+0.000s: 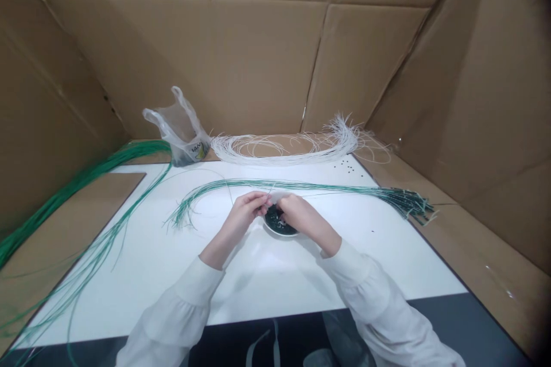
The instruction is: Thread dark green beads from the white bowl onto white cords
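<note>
A small white bowl point(282, 233) stands on the white board, filled with tiny dark green or black pieces point(275, 219) that look like beads, with a few pale bits among them. My left hand point(251, 206) is at the bowl's left rim, thumb and forefinger pinched on a thin pale strand point(272, 188) whose tip sticks up. Over the right side of the bowl, my right hand point(297, 212) is curled with its fingertips down in the pieces. What those fingertips hold is hidden. Just behind both hands lies a bundle of green strands point(310, 186), its right end tipped with dark pieces.
Loose green strands point(99, 252) sweep along the left side. At the back stand a plastic bag point(185, 132) and a coil of white strands point(284, 156). Several dark specks point(348, 169) lie at the back right. Cardboard walls point(258, 57) enclose the board point(275, 292).
</note>
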The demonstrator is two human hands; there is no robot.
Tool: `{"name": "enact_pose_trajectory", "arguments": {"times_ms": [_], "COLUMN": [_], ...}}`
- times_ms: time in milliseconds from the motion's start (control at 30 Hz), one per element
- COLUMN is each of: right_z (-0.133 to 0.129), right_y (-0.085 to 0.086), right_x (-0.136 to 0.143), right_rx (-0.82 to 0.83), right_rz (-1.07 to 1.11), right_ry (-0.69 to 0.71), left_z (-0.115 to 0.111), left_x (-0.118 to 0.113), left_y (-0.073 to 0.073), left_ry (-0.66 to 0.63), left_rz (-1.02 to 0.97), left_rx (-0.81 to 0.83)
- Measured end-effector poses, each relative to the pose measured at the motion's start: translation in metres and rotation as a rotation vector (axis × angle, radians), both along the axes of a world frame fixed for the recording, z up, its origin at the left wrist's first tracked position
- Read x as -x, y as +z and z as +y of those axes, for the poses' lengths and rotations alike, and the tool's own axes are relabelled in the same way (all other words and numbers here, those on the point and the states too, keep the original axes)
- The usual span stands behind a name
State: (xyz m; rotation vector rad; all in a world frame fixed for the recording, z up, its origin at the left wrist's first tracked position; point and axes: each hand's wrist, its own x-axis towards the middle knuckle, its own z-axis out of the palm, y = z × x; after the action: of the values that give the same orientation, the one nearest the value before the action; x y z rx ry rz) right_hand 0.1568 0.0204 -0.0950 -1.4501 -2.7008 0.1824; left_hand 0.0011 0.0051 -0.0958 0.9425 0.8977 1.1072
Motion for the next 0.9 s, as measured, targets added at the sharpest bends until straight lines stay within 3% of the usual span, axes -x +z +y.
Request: {"name": "enact_pose_trajectory", "arguments": {"times_ms": [300,533,700,900], "right_z": [0.001,-0.004,-0.007,-0.009], "right_y": [-0.007,0.01,0.015,0.016], "right_x": [-0.005,-0.017,-0.022,-0.022], "right_rx": [-0.019,0.088,0.158,0.128], "right_rz": [0.015,0.25,0.344,0.466], "right_ry": [-0.046,-0.08,-0.092,-0.119], "left_z": [-0.003,0.0,-0.003,-0.009], "left_x": [0.001,0.002,0.001,-0.004], "left_y": [0.008,-0.002,0.001,0.003], "left_ry": [0.042,0.047,0.058,0.054], "left_rz": [0.052,0.154,0.225,0.388], "left_rx": [-0.017,-0.091,-0.121,-0.285]}}
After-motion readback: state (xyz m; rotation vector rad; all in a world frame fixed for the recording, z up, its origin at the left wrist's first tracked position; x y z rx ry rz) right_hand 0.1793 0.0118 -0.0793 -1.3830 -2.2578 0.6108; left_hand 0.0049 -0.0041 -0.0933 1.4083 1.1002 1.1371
